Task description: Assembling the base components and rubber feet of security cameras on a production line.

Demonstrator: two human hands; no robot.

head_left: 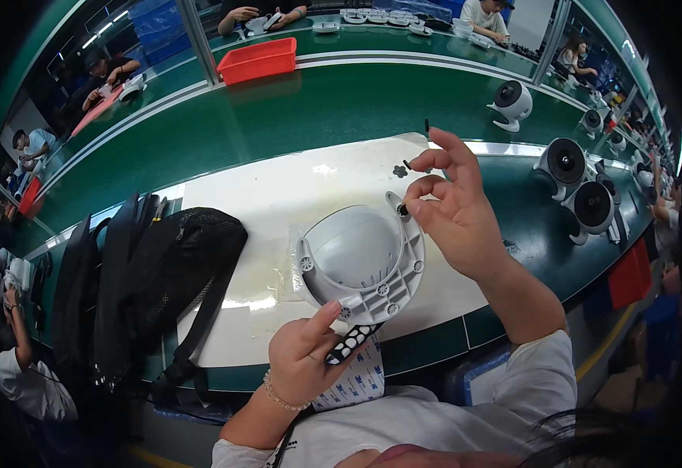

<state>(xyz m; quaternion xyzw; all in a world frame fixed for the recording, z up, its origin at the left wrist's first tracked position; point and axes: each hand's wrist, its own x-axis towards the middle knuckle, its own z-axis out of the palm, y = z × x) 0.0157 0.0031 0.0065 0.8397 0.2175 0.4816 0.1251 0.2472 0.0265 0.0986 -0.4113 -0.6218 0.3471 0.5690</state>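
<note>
Left hand (303, 355) grips the near rim of the grey fan housing (360, 261), pinching a dotted sticker sheet (350, 343). Right hand (448, 204) pinches a small black pad (403, 209) at its far-right rim.

A grey plastic shell (356, 253) sits on the white mat, near the middle of the table. It is round like half a ball, with a flat rim around it. The rim has little round screw holes. The right hand (454, 207) presses a small black round pad (403, 209) onto the far right part of the rim. The left hand (306, 355) touches the near edge of the shell and holds a strip of black dots on white paper (354, 343).
</note>
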